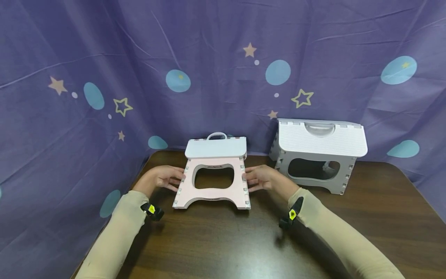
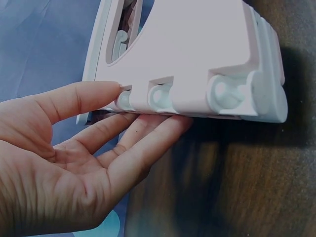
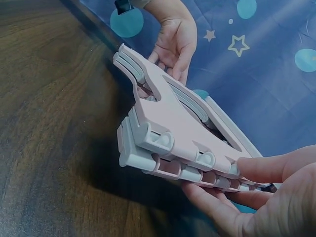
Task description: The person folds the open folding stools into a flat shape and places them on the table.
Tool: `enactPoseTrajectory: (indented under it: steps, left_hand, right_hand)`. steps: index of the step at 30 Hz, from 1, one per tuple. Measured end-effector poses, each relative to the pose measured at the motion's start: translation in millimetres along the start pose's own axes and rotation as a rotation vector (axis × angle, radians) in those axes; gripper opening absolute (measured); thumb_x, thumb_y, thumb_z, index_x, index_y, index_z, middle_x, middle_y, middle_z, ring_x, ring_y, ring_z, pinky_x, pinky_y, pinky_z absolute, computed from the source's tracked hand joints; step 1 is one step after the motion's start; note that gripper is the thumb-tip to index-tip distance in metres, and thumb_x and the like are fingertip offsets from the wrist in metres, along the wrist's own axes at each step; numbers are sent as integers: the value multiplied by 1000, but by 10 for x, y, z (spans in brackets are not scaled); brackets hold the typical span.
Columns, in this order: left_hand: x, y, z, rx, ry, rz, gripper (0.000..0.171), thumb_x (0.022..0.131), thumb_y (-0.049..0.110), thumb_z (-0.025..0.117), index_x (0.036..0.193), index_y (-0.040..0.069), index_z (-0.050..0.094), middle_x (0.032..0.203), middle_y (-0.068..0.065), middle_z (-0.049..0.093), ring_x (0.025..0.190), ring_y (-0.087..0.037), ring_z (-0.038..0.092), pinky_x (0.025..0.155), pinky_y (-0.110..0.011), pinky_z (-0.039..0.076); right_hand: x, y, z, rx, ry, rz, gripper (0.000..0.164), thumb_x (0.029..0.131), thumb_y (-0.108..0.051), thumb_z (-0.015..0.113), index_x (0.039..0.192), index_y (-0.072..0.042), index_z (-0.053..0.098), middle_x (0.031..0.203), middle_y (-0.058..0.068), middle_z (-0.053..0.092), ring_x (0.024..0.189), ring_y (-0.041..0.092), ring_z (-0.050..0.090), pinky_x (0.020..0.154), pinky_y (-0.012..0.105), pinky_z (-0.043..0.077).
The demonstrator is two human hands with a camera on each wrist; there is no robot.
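A small folding step stool point(image 1: 209, 193) with pink leg panels, a white seat point(image 1: 216, 148) and a loop handle is at the table's middle left, tilted back. In the right wrist view its two leg panels point(image 3: 182, 128) lie close together. My left hand point(image 1: 162, 178) grips the stool's left side edge, thumb on the front face and fingers behind, as the left wrist view shows along the white hinge knobs point(image 2: 229, 94). Opposite it, my right hand point(image 1: 261, 177) holds the right side edge the same way, its thumb point(image 3: 261, 169) on the front panel.
A larger grey-white folding stool point(image 1: 324, 141) stands unfolded at the back right of the brown wooden table point(image 1: 230, 240). Behind the table hangs a purple-blue curtain point(image 1: 216, 104) with stars and ovals. Each wrist carries a black camera strap.
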State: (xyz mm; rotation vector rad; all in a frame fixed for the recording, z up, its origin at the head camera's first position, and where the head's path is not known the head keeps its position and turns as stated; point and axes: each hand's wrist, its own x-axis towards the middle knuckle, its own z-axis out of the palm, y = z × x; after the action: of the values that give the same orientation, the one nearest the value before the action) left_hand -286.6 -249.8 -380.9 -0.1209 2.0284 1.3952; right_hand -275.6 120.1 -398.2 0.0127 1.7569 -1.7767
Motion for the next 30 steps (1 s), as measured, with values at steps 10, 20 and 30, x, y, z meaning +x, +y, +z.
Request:
enactPoseTrajectory:
  steps: [10, 20, 30]
  left_hand:
    - [2, -26, 18, 5, 22, -23, 65, 99, 8, 55, 157, -4, 26, 115, -7, 60, 110, -24, 58, 96, -46, 59]
    - [1, -42, 28, 26, 14, -26, 64, 99, 7, 56, 155, -6, 27, 111, -5, 61, 108, -22, 60, 98, -48, 57]
    - [50, -74, 35, 9, 16, -49, 64, 100, 7, 56, 155, -5, 27, 113, -7, 59, 111, -24, 57, 99, -49, 57]
  right_hand:
    - [18, 59, 14, -10, -2, 12, 49, 102, -2, 54, 149, 7, 41, 85, -1, 69, 83, 13, 67, 98, 52, 57]
    - [59, 102, 5, -32, 8, 26, 48, 103, -4, 54, 148, 7, 43, 89, 1, 69, 87, 15, 68, 99, 52, 57]
    - [74, 121, 3, -32, 23, 40, 47, 102, -4, 56, 146, 7, 45, 89, 2, 69, 87, 16, 68, 95, 50, 59]
